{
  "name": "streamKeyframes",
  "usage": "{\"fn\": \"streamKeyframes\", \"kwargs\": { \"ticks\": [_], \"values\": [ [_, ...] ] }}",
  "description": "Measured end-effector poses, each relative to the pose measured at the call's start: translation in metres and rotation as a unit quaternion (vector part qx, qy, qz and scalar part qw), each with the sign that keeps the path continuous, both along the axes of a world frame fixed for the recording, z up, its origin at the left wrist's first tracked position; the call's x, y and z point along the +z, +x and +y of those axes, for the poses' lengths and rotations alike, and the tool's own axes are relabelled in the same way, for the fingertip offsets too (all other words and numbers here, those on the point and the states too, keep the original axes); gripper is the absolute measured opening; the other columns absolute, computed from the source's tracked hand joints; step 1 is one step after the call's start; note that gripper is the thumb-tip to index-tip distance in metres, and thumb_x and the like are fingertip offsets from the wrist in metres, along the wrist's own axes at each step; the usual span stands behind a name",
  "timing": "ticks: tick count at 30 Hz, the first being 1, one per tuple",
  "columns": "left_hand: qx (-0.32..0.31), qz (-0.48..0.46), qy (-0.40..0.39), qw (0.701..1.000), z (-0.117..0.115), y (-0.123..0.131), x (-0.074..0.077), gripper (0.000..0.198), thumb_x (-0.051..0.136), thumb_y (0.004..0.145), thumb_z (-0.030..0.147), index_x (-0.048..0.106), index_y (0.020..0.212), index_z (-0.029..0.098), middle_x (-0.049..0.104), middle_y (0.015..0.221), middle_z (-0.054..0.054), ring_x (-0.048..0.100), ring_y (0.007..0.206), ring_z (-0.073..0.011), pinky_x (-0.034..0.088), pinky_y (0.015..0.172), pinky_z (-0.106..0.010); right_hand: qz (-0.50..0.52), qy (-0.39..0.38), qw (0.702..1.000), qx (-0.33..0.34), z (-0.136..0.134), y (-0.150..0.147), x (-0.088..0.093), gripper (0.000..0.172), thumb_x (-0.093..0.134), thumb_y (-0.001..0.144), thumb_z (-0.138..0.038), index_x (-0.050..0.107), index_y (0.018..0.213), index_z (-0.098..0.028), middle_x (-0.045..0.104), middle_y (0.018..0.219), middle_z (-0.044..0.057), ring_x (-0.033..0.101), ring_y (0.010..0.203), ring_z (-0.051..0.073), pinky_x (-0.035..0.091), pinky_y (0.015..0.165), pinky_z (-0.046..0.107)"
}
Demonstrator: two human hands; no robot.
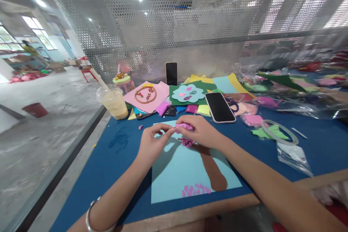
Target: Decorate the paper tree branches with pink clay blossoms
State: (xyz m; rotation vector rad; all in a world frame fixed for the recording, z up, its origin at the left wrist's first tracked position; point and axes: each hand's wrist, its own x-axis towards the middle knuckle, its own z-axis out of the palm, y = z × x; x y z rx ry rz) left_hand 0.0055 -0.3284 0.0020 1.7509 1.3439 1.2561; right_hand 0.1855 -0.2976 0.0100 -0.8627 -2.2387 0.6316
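Passing room lies over the flat blue tabletop (106, 163) left of the pale-blue paper sheet (182, 168); a clear plastic cup (115, 105) blocks beyond.

One left hand (154, 139), one right hand (201, 130), one bracelet (87, 220), one clay lump (185, 126), one blue sheet (176, 174), one trunk (213, 168), two pink clusters (195, 190) and one pink scrap (140, 127) are making up the nearest set. Two phones (220, 107), five packets (191, 108) in one row, one cup (115, 105), one straw (100, 79), one toy stool (121, 80), one pink sheet (161, 90), one brown hoop (146, 102), one flower cutout (178, 94), one white strip (299, 133) and one clear ring (295, 139) are lying or standing around it. Farther off, one bucket (35, 110), one red stool (87, 71) and one other person (30, 49) are showing.
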Motion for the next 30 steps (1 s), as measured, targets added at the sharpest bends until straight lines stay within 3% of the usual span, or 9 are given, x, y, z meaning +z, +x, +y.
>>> {"fn": "streamKeyframes", "kwargs": {
  "ticks": [8, 14, 18, 23, 30],
  "values": [
    [0.038, -0.125, -0.094, 0.987, 0.002, 0.0, 0.0, 0.027, 0.071, 0.068, 0.043, 0.074, 0.075, 0.018, 0.072, 0.074, -0.004, 0.061, 0.072, -0.0176, 0.046, 0.065, -0.026, 0.035, -0.006, 0.996, -0.08, 0.008, 0.012, -0.003, 0.021, 0.048, 0.089, -0.034, 0.059, 0.082, -0.018, 0.065, 0.078, 0.001, 0.058, 0.071, 0.015, 0.04, 0.065, 0.025],
    [-0.008, -0.215, -0.11, 0.97, 0.004, -0.005, -0.005, 0.026, 0.062, 0.076, 0.04, 0.075, 0.078, 0.018, 0.07, 0.087, -0.006, 0.056, 0.078, -0.0166, 0.043, 0.07, -0.026, 0.032, 0.02, 0.985, -0.167, 0.014, 0.023, -0.001, 0.024, 0.047, 0.09, -0.039, 0.059, 0.083, -0.019, 0.066, 0.08, 0.001, 0.059, 0.072, 0.016, 0.041, 0.068, 0.027],
    [-0.045, -0.251, -0.117, 0.96, 0.003, -0.007, -0.007, 0.017, 0.062, 0.072, 0.027, 0.076, 0.079, 0.021, 0.068, 0.088, -0.004, 0.053, 0.079, -0.0151, 0.04, 0.071, -0.024, -0.032, 0.072, 0.972, -0.22, 0.008, 0.043, 0.0, 0.022, 0.046, 0.091, -0.039, 0.059, 0.09, -0.021, 0.065, 0.087, 0.002, 0.06, 0.076, 0.018, 0.042, 0.07, 0.029],
    [-0.092, -0.269, -0.125, 0.951, 0.004, -0.003, -0.009, 0.02, 0.06, 0.069, 0.019, 0.077, 0.077, 0.023, 0.064, 0.095, -0.003, 0.051, 0.082, -0.0145, 0.04, 0.073, -0.024, -0.168, 0.106, 0.943, -0.267, -0.005, 0.083, -0.014, 0.017, 0.048, 0.089, -0.034, 0.058, 0.094, -0.021, 0.063, 0.094, 0.005, 0.061, 0.084, 0.022, 0.045, 0.067, 0.031],
    [-0.152, -0.215, -0.121, 0.957, 0.003, 0.001, -0.01, 0.029, 0.053, 0.069, 0.016, 0.076, 0.086, 0.026, 0.057, 0.106, -0.004, 0.05, 0.096, -0.0187, 0.041, 0.082, -0.029, -0.239, 0.065, 0.939, -0.238, -0.021, 0.114, -0.037, 0.016, 0.051, 0.087, -0.031, 0.061, 0.095, -0.02, 0.063, 0.098, 0.007, 0.062, 0.088, 0.024, 0.048, 0.074, 0.036]
  ]
}}
